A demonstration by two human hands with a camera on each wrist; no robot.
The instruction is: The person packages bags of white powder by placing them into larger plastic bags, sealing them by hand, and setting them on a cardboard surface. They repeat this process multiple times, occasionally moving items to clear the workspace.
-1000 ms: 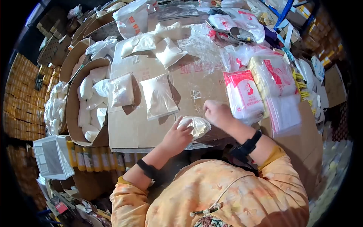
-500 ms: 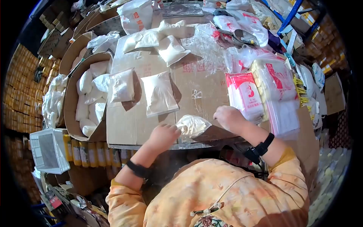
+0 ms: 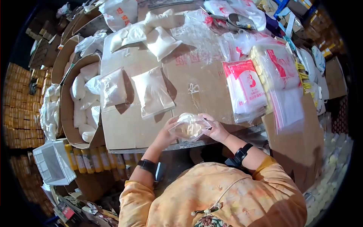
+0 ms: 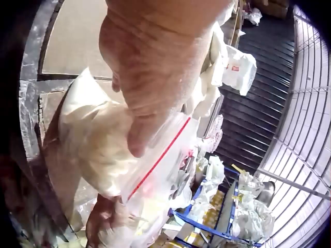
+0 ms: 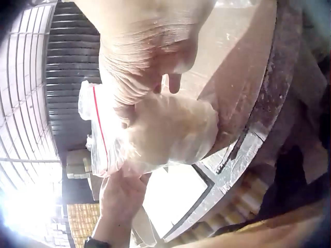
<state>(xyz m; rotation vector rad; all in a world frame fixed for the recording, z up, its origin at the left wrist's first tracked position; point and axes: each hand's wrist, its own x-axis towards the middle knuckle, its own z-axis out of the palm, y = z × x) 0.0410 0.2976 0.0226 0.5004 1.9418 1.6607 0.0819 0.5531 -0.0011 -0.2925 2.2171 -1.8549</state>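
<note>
Between both hands stands a clear zip bag (image 3: pixel 190 130) of pale, cream-coloured contents, near the table's front edge, its mouth facing up. A red zip line runs along the bag (image 4: pixel 98 139) in both wrist views. My left hand (image 3: pixel 165 133) grips its left side, the thumb lying along the clear plastic close to the red line. On the opposite side my right hand (image 3: pixel 218 132) holds the plastic near the top, fingers bent round behind. Two flat filled bags, a larger one (image 3: pixel 153 92) and a smaller one (image 3: pixel 112 87), lie beyond on the cardboard.
More filled pouches (image 3: pixel 162 42) lie at the back. Stacked red-and-white printed plastic bags (image 3: pixel 245 89) sit on the right, with a metal scoop (image 3: pixel 241 21) behind. On the left, a cardboard box (image 3: pixel 68 120) contains several white bags. A white crate (image 3: pixel 55 162) stands lower left.
Both hands were beside the bag half a second ago, apart from it. They have come together and now hold its two sides, with the plastic mouth raised.
</note>
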